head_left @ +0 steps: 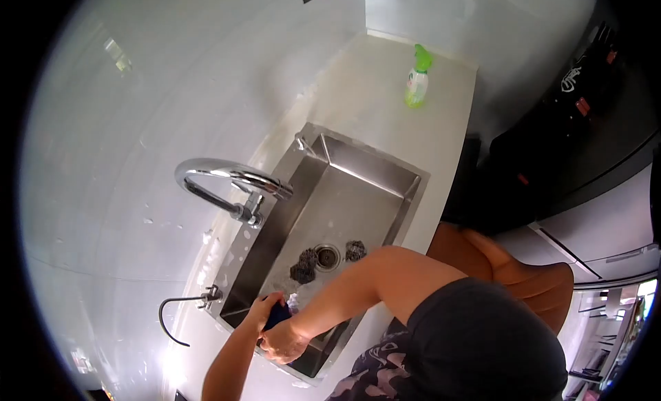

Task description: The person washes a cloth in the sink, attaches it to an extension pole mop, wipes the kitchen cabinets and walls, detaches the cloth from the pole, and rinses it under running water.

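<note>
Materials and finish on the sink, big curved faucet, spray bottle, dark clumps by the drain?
Sink: likely brushed stainless, gray with soft, streaky reflections.
Curved faucet: metal-look, probably chrome plated; sharp, mirror-like highlights.
Spray bottle: likely plastic; molded-looking green trigger head.
Dark clumps: scourer-like, coarse matted texture; steel or plastic mesh, can't tell.

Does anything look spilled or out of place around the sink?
Yes, slightly: white patches, possibly foam, lie outside the sink behind the faucet, and drops spot its back rim. Dark, tangled clumps, perhaps scouring pads, lie loose beside the drain. I see no clear damage.
</note>
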Available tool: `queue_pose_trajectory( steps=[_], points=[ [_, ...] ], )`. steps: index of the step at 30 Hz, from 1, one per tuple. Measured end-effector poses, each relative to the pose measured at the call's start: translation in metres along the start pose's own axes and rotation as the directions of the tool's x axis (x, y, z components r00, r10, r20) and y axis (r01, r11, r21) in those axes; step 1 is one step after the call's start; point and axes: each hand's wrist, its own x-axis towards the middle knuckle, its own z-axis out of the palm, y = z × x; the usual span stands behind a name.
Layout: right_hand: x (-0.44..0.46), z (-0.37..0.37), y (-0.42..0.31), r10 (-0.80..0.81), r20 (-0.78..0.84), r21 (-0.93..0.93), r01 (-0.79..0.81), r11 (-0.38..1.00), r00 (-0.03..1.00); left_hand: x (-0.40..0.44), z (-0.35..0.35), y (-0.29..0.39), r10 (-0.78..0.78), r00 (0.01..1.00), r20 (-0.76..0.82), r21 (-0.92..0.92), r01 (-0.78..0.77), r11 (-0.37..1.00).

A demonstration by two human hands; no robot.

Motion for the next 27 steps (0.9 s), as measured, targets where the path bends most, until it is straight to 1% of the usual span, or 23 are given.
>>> queue_pose_trajectory(
  steps=[1, 2, 3, 4, 5, 6, 7, 8, 10, 11, 12, 14, 15, 16, 18, 19, 21, 22, 24, 25, 26, 27],
  points=[
    [-0.005, -0.007, 0.003, 0.071, -0.105, 0.110, -0.059, 0.992, 0.992, -0.007, 0.001, 0.006, -0.009, 0.998, 0.066, -0.196, 0.021, 0.980],
    [-0.009, -0.015, 0.004, 0.156, -0.206, 0.227, -0.108, 0.968, 0.966, -0.012, 0.002, 0.009, -0.011, 0.991, 0.136, -0.379, 0.063, 0.923],
    [-0.017, -0.029, 0.005, 0.220, -0.129, 0.361, -0.161, 0.918, 0.967, 0.012, -0.016, -0.018, -0.005, 0.986, 0.169, -0.561, 0.100, 0.821],
    [-0.026, -0.035, 0.007, 0.227, -0.120, 0.352, -0.173, 0.920, 0.966, -0.002, -0.008, -0.004, 0.006, 0.984, 0.177, -0.555, 0.095, 0.827],
    [-0.033, -0.040, 0.008, 0.272, -0.308, 0.346, -0.159, 0.925, 0.911, -0.023, 0.001, 0.007, 0.059, 0.989, 0.137, -0.671, 0.049, 0.740],
    [-0.038, -0.046, 0.009, 0.304, -0.490, 0.337, -0.144, 0.930, 0.817, -0.040, 0.009, 0.015, 0.102, 0.991, 0.089, -0.770, 0.004, 0.638],
    [-0.043, -0.060, 0.008, 0.362, -0.505, 0.413, -0.148, 0.898, 0.784, -0.044, 0.012, 0.013, 0.185, 0.979, 0.090, -0.771, -0.049, 0.635],
    [-0.043, -0.060, 0.006, 0.359, -0.502, 0.405, -0.152, 0.901, 0.787, -0.044, 0.011, 0.006, 0.195, 0.977, 0.092, -0.769, -0.054, 0.637],
    [-0.037, -0.057, -0.002, 0.332, -0.586, 0.362, -0.128, 0.924, 0.739, -0.040, 0.008, -0.009, 0.287, 0.941, 0.180, -0.781, -0.041, 0.623],
    [-0.031, -0.056, -0.005, 0.274, -0.605, 0.304, -0.101, 0.947, 0.748, -0.036, 0.009, -0.013, 0.301, 0.937, 0.179, -0.739, -0.074, 0.669],
    [-0.027, -0.053, -0.010, 0.271, -0.603, 0.296, -0.105, 0.949, 0.750, -0.035, 0.010, -0.013, 0.315, 0.932, 0.178, -0.695, -0.107, 0.711],
    [-0.021, -0.046, -0.020, 0.224, -0.497, 0.298, -0.078, 0.951, 0.838, -0.039, 0.015, -0.012, 0.308, 0.941, 0.143, -0.628, -0.154, 0.763],
    [-0.019, -0.050, -0.022, 0.190, -0.407, 0.215, -0.108, 0.970, 0.893, -0.051, 0.017, -0.003, 0.233, 0.966, 0.113, -0.589, -0.124, 0.799],
    [-0.017, -0.057, -0.022, 0.190, -0.408, 0.212, -0.109, 0.971, 0.893, -0.058, 0.018, 0.004, 0.235, 0.966, 0.112, -0.587, -0.126, 0.800],
    [-0.011, -0.071, -0.019, 0.047, -0.295, 0.094, -0.020, 0.995, 0.954, -0.068, 0.020, 0.014, 0.167, 0.968, 0.187, -0.538, -0.041, 0.842],
    [-0.005, -0.077, -0.020, 0.046, -0.296, 0.092, -0.019, 0.996, 0.954, -0.071, 0.021, 0.017, 0.168, 0.968, 0.186, -0.537, -0.043, 0.843],
    [0.006, -0.082, -0.021, 0.095, -0.059, 0.058, -0.091, 0.994, 0.994, -0.075, 0.022, 0.027, -0.009, 0.988, 0.152, -0.477, 0.081, 0.875],
    [0.014, -0.077, -0.021, 0.095, -0.060, 0.058, -0.092, 0.994, 0.994, -0.077, 0.021, 0.033, -0.010, 0.988, 0.152, -0.476, 0.082, 0.875],
    [0.031, -0.069, -0.015, 0.100, 0.146, -0.232, -0.064, 0.971, 0.984, -0.080, 0.017, 0.044, -0.002, 0.990, 0.139, -0.327, 0.047, 0.944],
    [0.035, -0.071, -0.013, 0.118, 0.195, -0.212, -0.076, 0.974, 0.974, -0.079, 0.017, 0.045, -0.055, 0.992, 0.112, -0.335, 0.090, 0.938],
    [0.036, -0.067, -0.012, 0.110, 0.192, -0.204, -0.070, 0.976, 0.975, -0.075, 0.015, 0.046, -0.061, 0.992, 0.110, -0.343, 0.095, 0.935],
    [0.037, -0.063, -0.011, 0.125, 0.228, -0.181, -0.084, 0.980, 0.966, -0.070, 0.013, 0.049, -0.052, 0.992, 0.118, -0.258, 0.082, 0.963]
  ],
)
